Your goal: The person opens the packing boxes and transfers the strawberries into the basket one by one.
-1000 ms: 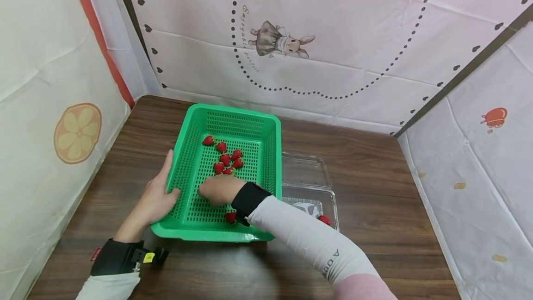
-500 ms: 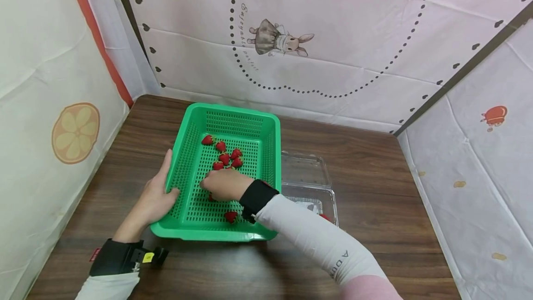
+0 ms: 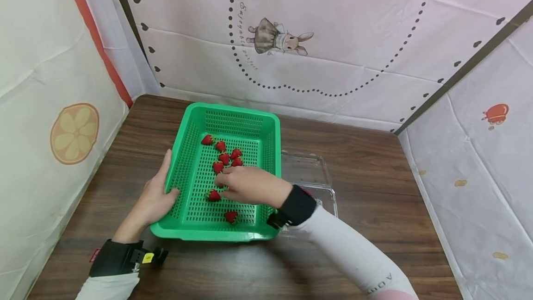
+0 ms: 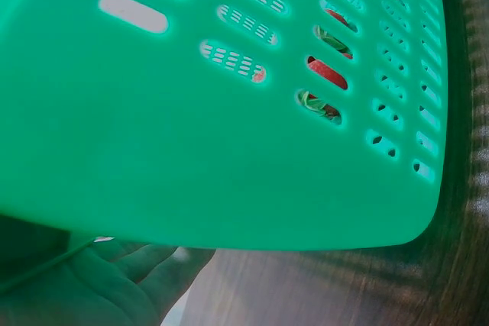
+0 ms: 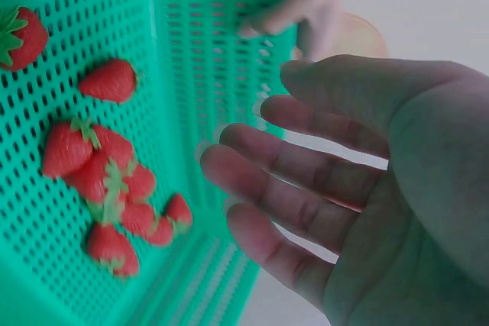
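A green plastic basket (image 3: 216,235) stands on the table with several strawberries (image 3: 223,158) scattered over its slotted floor. My left hand (image 3: 156,200) grips its left side, thumb over the rim and the other fingers outside; in the left wrist view that hand is partly hidden by the basket wall. Over the basket's middle, my right hand (image 3: 251,184) hovers with relaxed, slightly bent fingers and an empty palm, plain in the right wrist view. Just beside its fingertips lies one strawberry (image 3: 213,195); another strawberry (image 3: 231,217) lies nearer the front wall.
To the right of the basket lies an opened clear plastic clamshell box (image 3: 329,198), partly covered by my right forearm, with a bit of red showing inside. Printed cloth walls (image 3: 350,50) enclose the wooden table (image 3: 374,189) at the back and sides.
My right hand has lifted and drawn back to the right, its fingers loosening, and a strawberry once under it now shows on the basket floor. The left hand stays put.
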Demonstrator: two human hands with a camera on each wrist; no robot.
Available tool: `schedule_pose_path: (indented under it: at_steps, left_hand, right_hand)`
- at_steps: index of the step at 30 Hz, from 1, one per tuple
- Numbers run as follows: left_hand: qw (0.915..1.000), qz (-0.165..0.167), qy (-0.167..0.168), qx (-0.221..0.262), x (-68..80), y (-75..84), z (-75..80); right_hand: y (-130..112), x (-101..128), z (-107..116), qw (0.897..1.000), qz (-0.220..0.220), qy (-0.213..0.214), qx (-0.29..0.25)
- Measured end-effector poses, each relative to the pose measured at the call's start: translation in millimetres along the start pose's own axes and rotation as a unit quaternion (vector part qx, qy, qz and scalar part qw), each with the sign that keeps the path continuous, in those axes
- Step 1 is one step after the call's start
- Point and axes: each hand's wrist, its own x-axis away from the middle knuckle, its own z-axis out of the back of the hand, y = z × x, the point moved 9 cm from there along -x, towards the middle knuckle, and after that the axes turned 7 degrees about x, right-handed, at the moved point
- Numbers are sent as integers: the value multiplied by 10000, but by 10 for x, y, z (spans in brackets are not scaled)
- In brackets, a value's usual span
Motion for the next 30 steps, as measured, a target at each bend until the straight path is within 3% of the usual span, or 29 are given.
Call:
schedule_pose_path:
  at_steps: [9, 16, 24, 30]
  left_hand:
    - [10000, 22, 5, -6, 15, 3, -4]
    - [10000, 68, -21, 8, 12, 7, -11]
    - [9999, 109, -51, -4, -3, 0, -18]
    - [9999, 121, -60, -8, -5, -11, -20]
  right_hand:
    - [451, 751, 111, 9927, -798, 475, -765]
    - [750, 1252, 46, 9837, -1254, 909, -918]
    - [975, 1598, -303, 9826, -1610, 479, -787]
    - [1002, 1756, -638, 9864, -1504, -133, -650]
